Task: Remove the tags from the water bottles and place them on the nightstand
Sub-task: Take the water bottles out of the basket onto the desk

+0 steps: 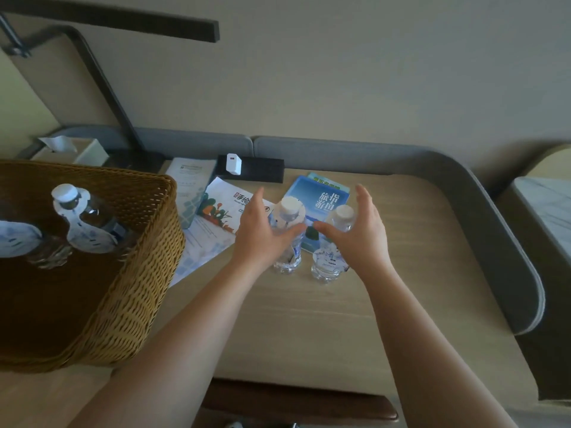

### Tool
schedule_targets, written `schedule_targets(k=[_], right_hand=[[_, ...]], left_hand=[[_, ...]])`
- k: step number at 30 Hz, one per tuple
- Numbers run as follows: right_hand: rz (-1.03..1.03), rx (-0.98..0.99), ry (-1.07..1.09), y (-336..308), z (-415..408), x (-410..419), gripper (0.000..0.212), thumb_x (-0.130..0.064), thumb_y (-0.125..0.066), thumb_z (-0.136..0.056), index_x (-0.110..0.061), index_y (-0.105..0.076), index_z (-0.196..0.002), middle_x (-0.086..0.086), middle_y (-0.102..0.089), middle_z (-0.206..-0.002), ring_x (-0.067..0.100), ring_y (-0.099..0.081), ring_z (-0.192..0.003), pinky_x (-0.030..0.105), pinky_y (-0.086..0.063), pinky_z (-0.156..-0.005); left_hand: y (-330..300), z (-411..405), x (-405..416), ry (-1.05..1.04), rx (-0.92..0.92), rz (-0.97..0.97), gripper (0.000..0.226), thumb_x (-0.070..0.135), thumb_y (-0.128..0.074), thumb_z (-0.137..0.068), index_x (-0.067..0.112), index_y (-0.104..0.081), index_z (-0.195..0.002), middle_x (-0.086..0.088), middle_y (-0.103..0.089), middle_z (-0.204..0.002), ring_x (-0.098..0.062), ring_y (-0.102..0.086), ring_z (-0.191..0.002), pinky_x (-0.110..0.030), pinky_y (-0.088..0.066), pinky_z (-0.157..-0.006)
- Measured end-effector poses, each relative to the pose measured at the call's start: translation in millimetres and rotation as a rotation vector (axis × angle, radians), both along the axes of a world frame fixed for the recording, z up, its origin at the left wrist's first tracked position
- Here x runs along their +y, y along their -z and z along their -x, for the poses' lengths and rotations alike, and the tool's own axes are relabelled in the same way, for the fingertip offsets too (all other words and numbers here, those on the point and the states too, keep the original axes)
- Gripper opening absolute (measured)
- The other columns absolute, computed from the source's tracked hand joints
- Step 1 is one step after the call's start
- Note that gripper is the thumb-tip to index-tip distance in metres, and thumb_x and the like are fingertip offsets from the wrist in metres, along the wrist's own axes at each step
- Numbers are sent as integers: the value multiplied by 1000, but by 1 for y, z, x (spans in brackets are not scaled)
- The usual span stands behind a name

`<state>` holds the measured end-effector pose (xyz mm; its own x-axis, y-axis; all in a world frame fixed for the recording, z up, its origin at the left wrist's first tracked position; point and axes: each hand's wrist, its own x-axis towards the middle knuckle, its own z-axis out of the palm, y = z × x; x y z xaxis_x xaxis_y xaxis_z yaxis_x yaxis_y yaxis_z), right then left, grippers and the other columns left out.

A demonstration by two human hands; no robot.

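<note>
My left hand (pixel 259 233) rests against the left clear plastic water bottle (pixel 287 236), fingers straight, thumb laid across its front. My right hand (pixel 358 233) is spread beside the right water bottle (pixel 332 242), fingers relaxed, thumb near its neck. Both ribbed bottles stand upright with round white caps on the smooth wooden nightstand (pixel 386 304), partly over a glossy blue travel booklet (pixel 321 196). To the left, a woven wicker basket (pixel 129 288) holds a bottle wearing a white paper tag (pixel 86 236).
</note>
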<state>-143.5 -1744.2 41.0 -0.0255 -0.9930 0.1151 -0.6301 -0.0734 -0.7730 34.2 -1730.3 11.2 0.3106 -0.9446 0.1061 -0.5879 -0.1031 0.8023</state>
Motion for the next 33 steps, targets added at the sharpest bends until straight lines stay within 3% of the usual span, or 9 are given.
schedule_targets(k=[3, 7, 11, 17, 23, 28, 33], right_hand=[[161, 97, 32, -22, -14, 4, 91, -46, -73, -78, -15, -25, -149, 8, -36, -150, 25, -24, -141, 44, -32, -111], [255, 74, -27, -47, -55, 11, 79, -42, -69, -82, -15, -31, -146, 7, -37, -148, 25, -28, -138, 38, -33, -105], [298, 65, -122, -55, -117, 23, 71, -36, -68, -84, -12, -37, -142, 10, -39, -144, 27, -29, -137, 37, -30, -107], [303, 73, -260, -44, -234, 54, 65, -38, -67, -83, -13, -42, -138, 8, -42, -141, 26, -33, -133, 40, -34, -107], [164, 103, -264, -16, -361, 77, 75, -49, -66, -80, -21, -34, -142, 4, -36, -146, 23, -32, -135, 41, -32, -107], [26, 78, -200, -1, -422, 77, 94, -51, -72, -76, -20, -22, -148, 9, -27, -153, 28, -28, -139, 45, -31, -109], [-14, 78, -133, 7, -442, 74, 112, -53, -78, -67, -23, -12, -151, 12, -23, -155, 31, -27, -140, 47, -31, -109]], left_hand=[[-19, -19, 8, 14, -84, 50, 96, 62, -67, -75, 20, -24, -150, -5, -35, -150, -22, -33, -137, -41, -36, -108], [-43, -55, 22, -3, -148, 94, 81, 57, -63, -82, 19, -32, -146, -6, -40, -145, -23, -41, -131, -46, -42, -104], [-63, -108, 44, -90, -279, 235, 66, 48, -63, -86, 16, -41, -139, -5, -46, -141, -19, -43, -128, -21, -33, -98], [-79, -214, 87, -223, -403, 324, 64, 48, -60, -87, 14, -43, -138, -7, -50, -136, -21, -45, -126, -25, -35, -95], [-61, -340, 122, -378, -362, 329, 71, 44, -64, -85, 11, -36, -141, -11, -46, -140, -22, -43, -129, -26, -34, -99], [-45, -422, 129, -479, -294, 212, 92, 49, -71, -78, 11, -24, -147, -13, -37, -147, -29, -38, -135, -48, -38, -107], [-24, -449, 115, -424, 45, 61, 117, 48, -82, -66, 22, -8, -152, -11, -23, -156, -29, -29, -141, -46, -34, -109]])
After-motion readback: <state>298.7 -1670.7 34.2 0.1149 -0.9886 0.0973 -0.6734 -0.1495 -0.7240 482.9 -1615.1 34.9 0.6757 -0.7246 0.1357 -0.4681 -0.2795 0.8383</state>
